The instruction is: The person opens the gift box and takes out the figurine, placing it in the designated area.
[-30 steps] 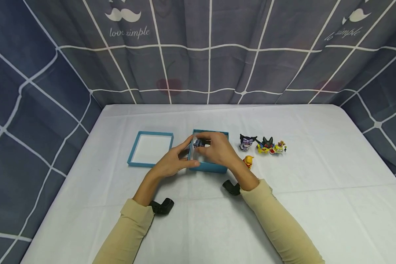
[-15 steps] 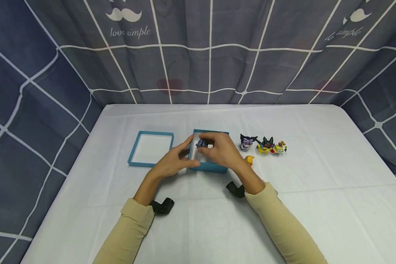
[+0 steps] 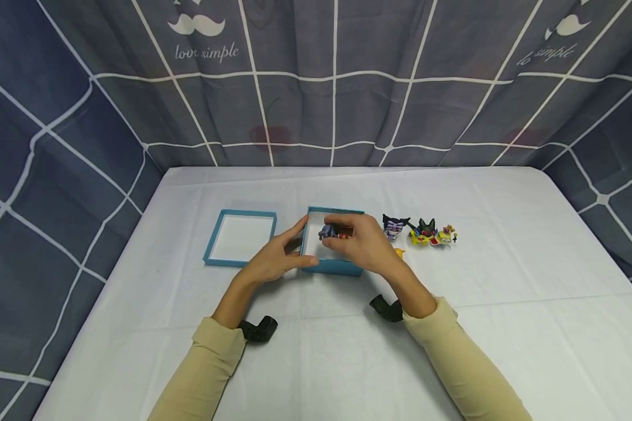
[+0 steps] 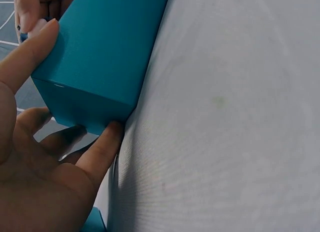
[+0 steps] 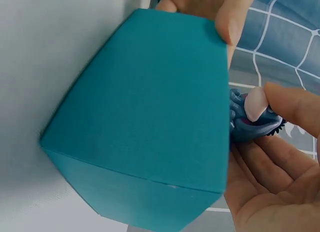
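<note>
A teal open-top box (image 3: pixel 333 267) with a white inside stands mid-table. My left hand (image 3: pixel 274 257) grips its left side, the thumb by the near rim; the left wrist view shows the thumb and fingers around the box's end (image 4: pixel 80 102). My right hand (image 3: pixel 366 242) pinches a small blue figurine (image 3: pixel 326 232) above or inside the box; the head view does not settle its height. In the right wrist view, the figurine (image 5: pixel 250 117) has a pale pink part under the thumb and shows just past the rim. Beside it, an orange-brown patch (image 3: pixel 344 233) shows under the hand.
Left of the box lies a teal-rimmed lid (image 3: pixel 213 237), white side up. To the right stand a black-and-lilac figurine (image 3: pixel 394 227), a black-eared one (image 3: pixel 425 230) and a yellow one (image 3: pixel 446 235). An orange-yellow figurine (image 3: pixel 399 252) is mostly hidden behind my right hand.
My right hand has shifted rightward with the blue figurine, away from the box's left wall. It covers more of the orange-yellow figurine, and the orange-brown patch now shows. The left hand stays put.
</note>
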